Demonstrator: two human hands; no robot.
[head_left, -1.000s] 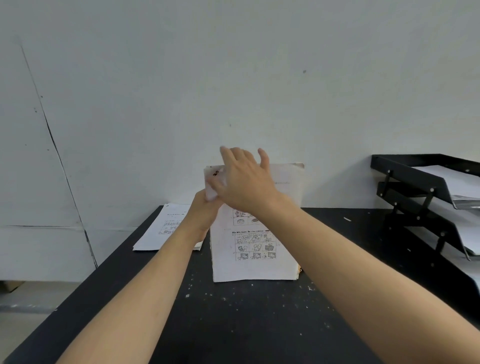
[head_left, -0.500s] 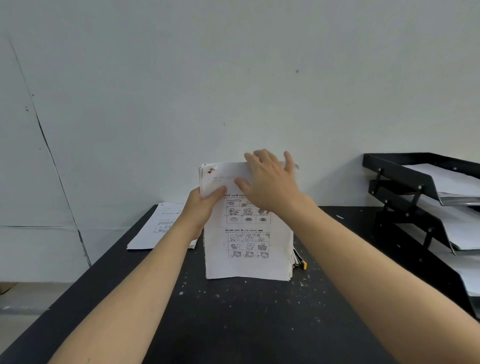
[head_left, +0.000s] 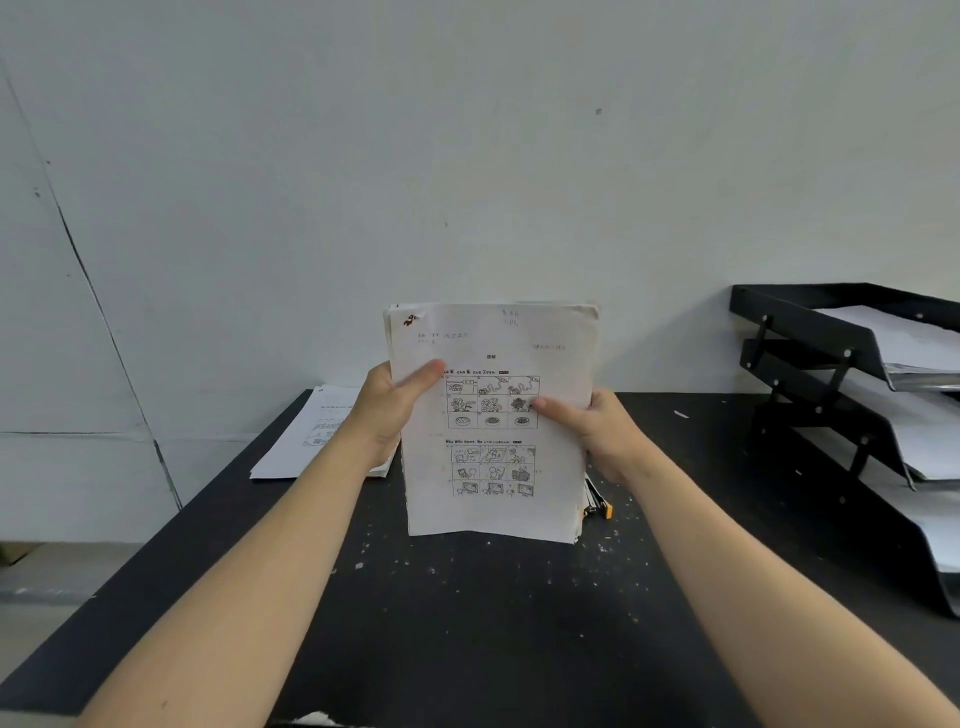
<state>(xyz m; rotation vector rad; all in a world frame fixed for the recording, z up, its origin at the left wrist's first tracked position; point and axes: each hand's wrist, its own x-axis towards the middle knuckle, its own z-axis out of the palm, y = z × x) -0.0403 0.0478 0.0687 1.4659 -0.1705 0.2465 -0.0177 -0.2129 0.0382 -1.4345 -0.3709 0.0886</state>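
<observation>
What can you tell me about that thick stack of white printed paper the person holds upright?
The thick stack of white printed paper sheets stands upright, its lower edge apparently on the black speckled table. The front sheet shows two grids of small black drawings, faint text lines and a brownish mark at its top left corner. Edges look worn and uneven. The left hand and right hand grip its sides, thumbs pressed on the front.

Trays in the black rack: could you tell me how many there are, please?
3, stacked at right: top tray, middle tray beneath, bottom tray lowest. The frame edge crops them; more may be hidden.
</observation>
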